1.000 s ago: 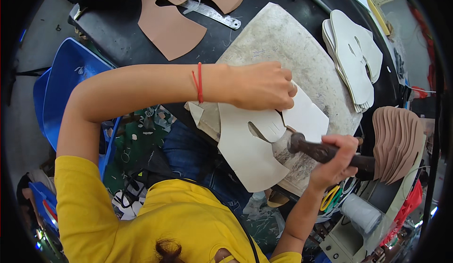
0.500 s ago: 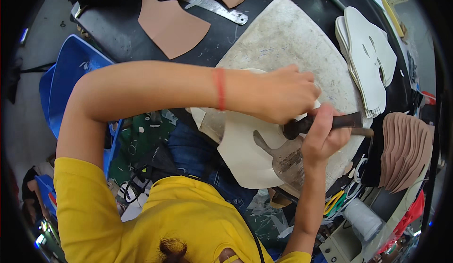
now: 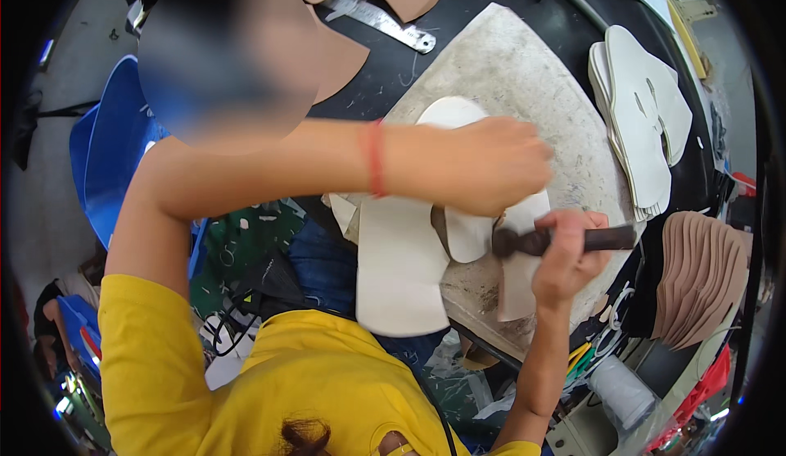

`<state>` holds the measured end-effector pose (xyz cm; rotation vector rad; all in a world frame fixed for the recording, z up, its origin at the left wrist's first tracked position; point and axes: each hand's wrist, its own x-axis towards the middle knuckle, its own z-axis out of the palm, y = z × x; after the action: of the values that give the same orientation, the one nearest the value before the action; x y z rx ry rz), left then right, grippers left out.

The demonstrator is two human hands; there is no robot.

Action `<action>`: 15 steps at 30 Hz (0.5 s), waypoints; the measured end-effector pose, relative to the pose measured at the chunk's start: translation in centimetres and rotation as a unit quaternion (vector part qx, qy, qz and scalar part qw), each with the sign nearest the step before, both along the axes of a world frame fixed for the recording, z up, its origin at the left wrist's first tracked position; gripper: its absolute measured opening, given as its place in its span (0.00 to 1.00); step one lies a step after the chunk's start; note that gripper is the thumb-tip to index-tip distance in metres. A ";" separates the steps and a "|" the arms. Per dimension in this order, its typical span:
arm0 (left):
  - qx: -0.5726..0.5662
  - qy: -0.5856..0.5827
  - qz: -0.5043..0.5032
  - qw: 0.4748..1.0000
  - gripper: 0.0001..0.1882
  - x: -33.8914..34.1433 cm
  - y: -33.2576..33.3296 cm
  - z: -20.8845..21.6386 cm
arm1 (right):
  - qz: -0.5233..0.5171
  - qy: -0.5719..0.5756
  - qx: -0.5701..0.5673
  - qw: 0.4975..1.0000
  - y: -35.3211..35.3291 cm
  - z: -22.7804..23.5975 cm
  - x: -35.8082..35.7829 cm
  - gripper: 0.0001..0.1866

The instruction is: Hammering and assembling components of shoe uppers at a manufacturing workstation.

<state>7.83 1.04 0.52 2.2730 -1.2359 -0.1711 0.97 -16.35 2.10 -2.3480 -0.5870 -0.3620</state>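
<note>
My right hand point(image 3: 569, 251) is closed round a hammer point(image 3: 610, 238); its dark metal head points left, with the rounded face close to the pale cut pieces. Knuckles up, my left hand point(image 3: 508, 165) is curled over a cream cut-out piece point(image 3: 401, 264) with curved lobes and slots. Its fingertips are hidden and slightly blurred, so I cannot see what they grip. The cream piece rests on a worn whitish board point(image 3: 524, 71), and one lobe hangs past its near edge towards me. A brownish-pink surface point(image 3: 517, 288) shows just below the hammer.
Stacked cream cut-outs point(image 3: 643, 112) lie on the right of the black table, with a fanned stack of pinkish pieces point(image 3: 704, 280) nearer me. At the back are a steel ruler point(image 3: 385, 24) and tan pieces point(image 3: 340, 59). A blue bin point(image 3: 110, 161) stands left.
The cream piece has turned and slid left, its near lobe now further left. My right hand has come down slightly with the hammer, while my left hand stays over the piece.
</note>
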 end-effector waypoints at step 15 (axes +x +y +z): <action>-0.104 0.027 0.081 0.991 0.03 -0.6 1.2 -1.9 | -0.006 -0.109 -0.054 0.993 1.1 -1.0 3.6 0.10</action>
<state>7.18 2.29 -1.36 2.1599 -0.9885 -0.0418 4.60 -15.28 1.06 -2.4345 -0.7114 -0.6104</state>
